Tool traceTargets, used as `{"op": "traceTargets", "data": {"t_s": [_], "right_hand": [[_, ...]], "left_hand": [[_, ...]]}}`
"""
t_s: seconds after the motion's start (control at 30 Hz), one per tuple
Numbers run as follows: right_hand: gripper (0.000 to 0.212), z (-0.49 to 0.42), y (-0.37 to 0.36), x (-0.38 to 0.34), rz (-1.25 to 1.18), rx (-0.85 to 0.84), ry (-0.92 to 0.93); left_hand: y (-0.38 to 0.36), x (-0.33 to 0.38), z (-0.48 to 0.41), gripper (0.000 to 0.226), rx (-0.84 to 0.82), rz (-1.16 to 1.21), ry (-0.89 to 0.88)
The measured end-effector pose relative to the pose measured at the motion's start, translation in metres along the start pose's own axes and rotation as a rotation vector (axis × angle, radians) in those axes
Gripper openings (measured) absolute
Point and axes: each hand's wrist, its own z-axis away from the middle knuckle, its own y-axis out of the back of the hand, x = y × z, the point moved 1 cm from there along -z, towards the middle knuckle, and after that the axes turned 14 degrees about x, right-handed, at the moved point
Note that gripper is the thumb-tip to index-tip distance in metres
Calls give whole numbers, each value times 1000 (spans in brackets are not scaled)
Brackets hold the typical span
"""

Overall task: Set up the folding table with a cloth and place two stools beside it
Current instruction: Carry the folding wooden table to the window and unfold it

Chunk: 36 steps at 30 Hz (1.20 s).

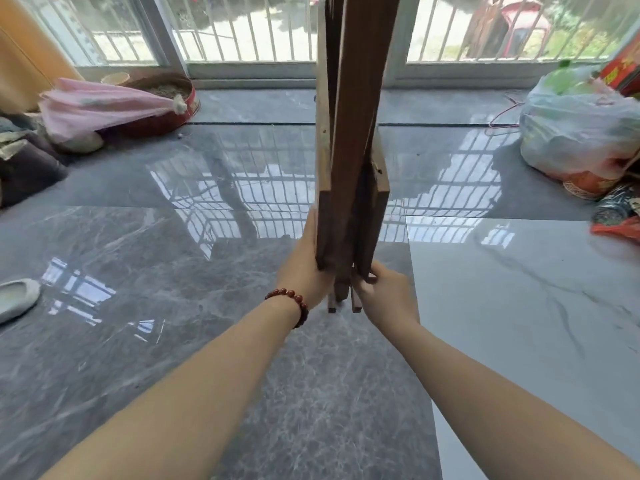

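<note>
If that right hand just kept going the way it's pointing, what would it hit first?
The right hand points up and left and already grips the folded wooden table. Pushed on, it would likely press that wood toward the left hand.

Home: barred window, slipper, grocery bag.

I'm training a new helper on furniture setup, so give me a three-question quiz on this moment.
1. True or false: the folding table is already opened flat on the floor.
2. Which hand wears the red bead bracelet? A) left B) right
3. Fill in: on the right, by the window, sits a white plastic ____.

Key:
1. False. It is folded and held upright, the left hand and right hand gripping its near end.
2. A
3. bag
</note>
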Motion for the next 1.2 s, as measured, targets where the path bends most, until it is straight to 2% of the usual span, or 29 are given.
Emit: {"op": "traceTargets", "data": {"t_s": [0.1,0.27,0.4,0.53,0.63,0.73,0.9,1.03,1.2], "right_hand": [[9,-1,-5,0,16,-4,-11],[22,-7,-8,8,63,25,8],[13,-8,-11,17,28,11,2],[24,-7,-14,28,5,-4,-12],[20,-7,-24,39,16,-27,-176],[35,-7,-37,50,148,-126,-335],[54,-9,-47,59,248,-254,-456],[50,-12,-54,68,279,-292,-456],[36,-18,-64,69,241,-272,-443]], "left_hand": [[-6,-24,5,63,-64,1,49],[-21,-32,0,66,-62,88,84],[-29,-35,1,65,-46,20,41],[-33,-36,4,66,-60,-16,70],[-35,-38,5,63,-61,5,107],[-36,-41,5,62,-36,6,115],[-33,-45,4,60,-66,16,123],[-30,-47,2,61,-75,23,119],[-28,-45,4,58,-91,9,134]]}}
